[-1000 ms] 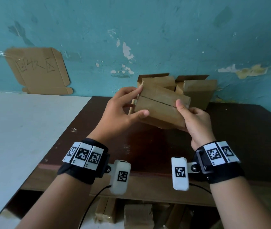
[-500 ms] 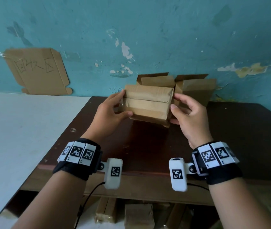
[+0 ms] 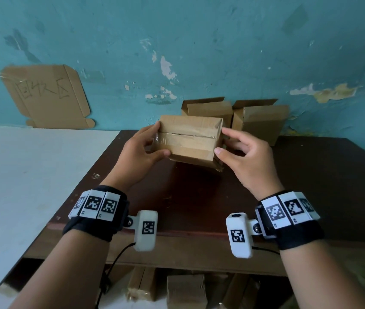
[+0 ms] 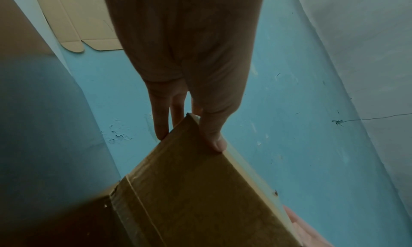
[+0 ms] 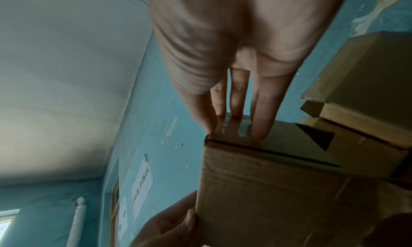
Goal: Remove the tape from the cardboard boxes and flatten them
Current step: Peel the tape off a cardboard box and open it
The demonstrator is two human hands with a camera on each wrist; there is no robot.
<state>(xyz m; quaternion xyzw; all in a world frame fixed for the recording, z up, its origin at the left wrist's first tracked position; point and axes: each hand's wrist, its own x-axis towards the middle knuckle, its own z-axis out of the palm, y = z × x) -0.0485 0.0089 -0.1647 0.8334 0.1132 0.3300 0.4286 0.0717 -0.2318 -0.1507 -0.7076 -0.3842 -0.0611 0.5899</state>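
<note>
Peeling teal wall [image 3: 221, 41] backs a dark brown table [image 3: 310, 175], where two opened boxes [image 3: 259, 121] stand against the wall and a flattened sheet [image 3: 45, 97] leans on the wall to the left, above a white surface [image 3: 21, 175]. Held up over the table's middle is the box [image 3: 188, 139], its long axis running left to right between the hands, its taped face tipped toward the person. Clear tape [image 3: 170, 139] runs along the centre seam of that face and wraps over both ends. The left hand [image 3: 137, 152] grips the left end, thumb on the near lower edge and fingers over the far top corner. The right hand [image 3: 241, 157] holds the right end more lightly: its thumb tip sits at the near lower corner, and the right wrist view shows its fingertips [image 5: 258, 134] lying on the glossy tape end that folds over that side. So the loose start of the strip lies directly under the right fingers, while the left hand carries the weight. My guess is that the right hand is nearer to the peel, and would pick at that end and draw the strip leftward along the seam. Whether an edge is already lifted cannot be told.
</note>
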